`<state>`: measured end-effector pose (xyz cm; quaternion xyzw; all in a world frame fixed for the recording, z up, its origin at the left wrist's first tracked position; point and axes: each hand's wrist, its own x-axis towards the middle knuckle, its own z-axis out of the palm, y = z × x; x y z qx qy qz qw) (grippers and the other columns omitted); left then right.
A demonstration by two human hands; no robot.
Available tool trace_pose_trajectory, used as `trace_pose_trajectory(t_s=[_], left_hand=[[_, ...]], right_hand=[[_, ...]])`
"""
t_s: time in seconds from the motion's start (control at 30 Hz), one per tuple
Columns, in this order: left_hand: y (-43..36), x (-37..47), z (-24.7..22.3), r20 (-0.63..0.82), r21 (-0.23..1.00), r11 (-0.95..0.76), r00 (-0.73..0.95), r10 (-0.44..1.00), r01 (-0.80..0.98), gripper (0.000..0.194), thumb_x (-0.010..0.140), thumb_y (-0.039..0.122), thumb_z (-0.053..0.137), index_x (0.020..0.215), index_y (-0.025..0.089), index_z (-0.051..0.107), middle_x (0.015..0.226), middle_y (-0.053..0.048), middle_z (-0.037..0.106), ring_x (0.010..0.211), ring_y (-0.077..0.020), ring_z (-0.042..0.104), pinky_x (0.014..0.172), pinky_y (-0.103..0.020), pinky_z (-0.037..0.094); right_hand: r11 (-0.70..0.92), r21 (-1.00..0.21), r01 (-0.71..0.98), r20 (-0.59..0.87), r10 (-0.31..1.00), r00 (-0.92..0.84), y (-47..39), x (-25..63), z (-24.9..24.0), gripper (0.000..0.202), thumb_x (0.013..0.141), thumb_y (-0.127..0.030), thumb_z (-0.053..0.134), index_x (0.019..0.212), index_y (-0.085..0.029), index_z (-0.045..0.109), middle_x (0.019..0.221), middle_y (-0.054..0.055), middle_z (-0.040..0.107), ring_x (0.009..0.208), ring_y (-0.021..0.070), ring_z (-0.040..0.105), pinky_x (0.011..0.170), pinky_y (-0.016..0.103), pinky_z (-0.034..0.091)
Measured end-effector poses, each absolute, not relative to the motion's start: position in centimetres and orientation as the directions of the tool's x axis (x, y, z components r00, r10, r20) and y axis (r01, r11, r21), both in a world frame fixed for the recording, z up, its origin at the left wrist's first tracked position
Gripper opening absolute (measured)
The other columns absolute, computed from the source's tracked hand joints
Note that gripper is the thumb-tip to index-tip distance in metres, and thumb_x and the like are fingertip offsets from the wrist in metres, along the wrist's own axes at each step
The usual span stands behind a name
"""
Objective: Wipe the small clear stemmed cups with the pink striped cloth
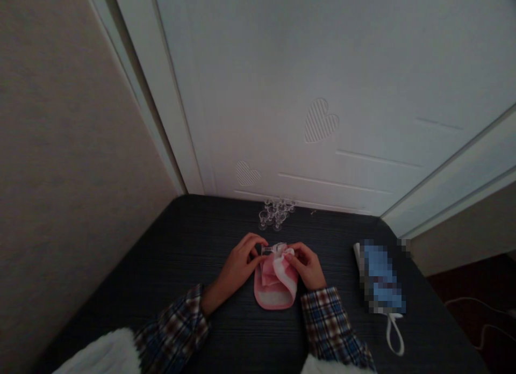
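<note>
A small clear stemmed glass (267,249) lies sideways between my hands, above the dark table. Its foot end is pinched in the fingers of my left hand (245,257). The bowl end is partly covered by a pink and white cloth (278,294), which my right hand (307,264) grips in a bunch around it. The rest of the cloth hangs down toward me, its rounded pink edge showing. Whether the right fingers also press on the glass through the cloth is hidden.
Several small clear stemmed glasses (277,213) stand grouped at the table's back, near a white door (258,121) with raised hearts. At right on the dark table (169,266) lies a blurred-out blue and white object (381,277) with a white loop strap (395,335).
</note>
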<state>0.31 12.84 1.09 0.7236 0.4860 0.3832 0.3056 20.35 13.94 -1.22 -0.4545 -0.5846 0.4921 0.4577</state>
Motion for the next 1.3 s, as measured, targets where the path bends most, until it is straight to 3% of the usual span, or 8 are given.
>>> trace_pose_trajectory(t_s=[0.3, 0.43, 0.67, 0.77, 0.93, 1.3], left_hand=[[13.1, 0.3, 0.8, 0.259, 0.813, -0.348, 0.245, 0.934, 0.466, 0.018, 0.079, 0.025, 0.054, 0.097, 0.021, 0.054, 0.097, 0.0, 0.051, 0.064, -0.0083, 0.051, 0.055, -0.021, 0.043], [12.9, 0.4, 0.9, 0.24, 0.813, -0.338, 0.255, 0.937, 0.474, 0.021, 0.081, 0.034, 0.052, 0.098, 0.022, 0.054, 0.094, 0.0, 0.053, 0.066, -0.0092, 0.052, 0.055, -0.021, 0.043], [12.5, 0.0, 1.3, 0.191, 0.823, -0.321, 0.304, 0.933, 0.468, 0.024, 0.083, 0.037, 0.047, 0.1, 0.022, 0.054, 0.09, 0.0, 0.055, 0.069, -0.0102, 0.053, 0.059, -0.021, 0.044], [12.3, -0.1, 1.7, 0.195, 0.811, -0.319, 0.288, 0.938, 0.491, 0.024, 0.084, 0.036, 0.046, 0.101, 0.022, 0.054, 0.089, 0.0, 0.054, 0.07, -0.0108, 0.053, 0.06, -0.021, 0.043], [12.0, -0.2, 1.9, 0.229, 0.761, -0.359, 0.293, 0.928, 0.541, 0.022, 0.084, 0.035, 0.046, 0.097, 0.02, 0.055, 0.087, -0.001, 0.054, 0.074, -0.0129, 0.051, 0.065, -0.023, 0.042], [12.0, -0.6, 1.3, 0.183, 0.746, -0.368, 0.361, 0.914, 0.554, 0.022, 0.084, 0.034, 0.047, 0.097, 0.02, 0.055, 0.088, -0.002, 0.055, 0.074, -0.0137, 0.052, 0.066, -0.024, 0.041]], right_hand=[[0.098, -0.993, 0.062, 0.088, 0.984, -0.158, 13.8, 20.4, -0.7, 0.019, 0.071, -0.035, 0.065, 0.081, -0.018, 0.06, 0.067, -0.002, 0.057, 0.057, 0.01, 0.048, 0.054, 0.021, 0.038], [0.117, -0.992, 0.037, 0.111, 0.985, -0.129, 13.6, 20.2, -0.6, 0.018, 0.072, -0.033, 0.064, 0.082, -0.019, 0.06, 0.079, 0.001, 0.062, 0.067, 0.0128, 0.054, 0.06, 0.023, 0.042], [0.154, -0.976, -0.152, 0.17, 0.98, -0.104, 13.0, 19.3, -0.4, 0.015, 0.073, -0.028, 0.064, 0.081, -0.02, 0.053, 0.095, 0.003, 0.061, 0.087, 0.0164, 0.057, 0.073, 0.028, 0.046], [0.163, -0.964, -0.211, 0.179, 0.982, -0.063, 12.6, 18.8, -0.1, 0.022, 0.072, -0.024, 0.065, 0.087, -0.022, 0.049, 0.097, 0.002, 0.059, 0.088, 0.0152, 0.057, 0.072, 0.026, 0.046], [0.109, -0.959, -0.26, 0.128, 0.99, -0.056, 12.1, 18.3, 0.5, 0.05, 0.07, -0.022, 0.067, 0.112, -0.025, 0.039, 0.101, 0.004, 0.057, 0.081, 0.0136, 0.057, 0.068, 0.026, 0.047], [0.062, -0.96, -0.273, 0.085, 0.994, -0.072, 12.0, 18.3, 0.4, 0.052, 0.069, -0.028, 0.067, 0.114, -0.025, 0.042, 0.1, 0.004, 0.058, 0.082, 0.0159, 0.057, 0.073, 0.029, 0.048]])
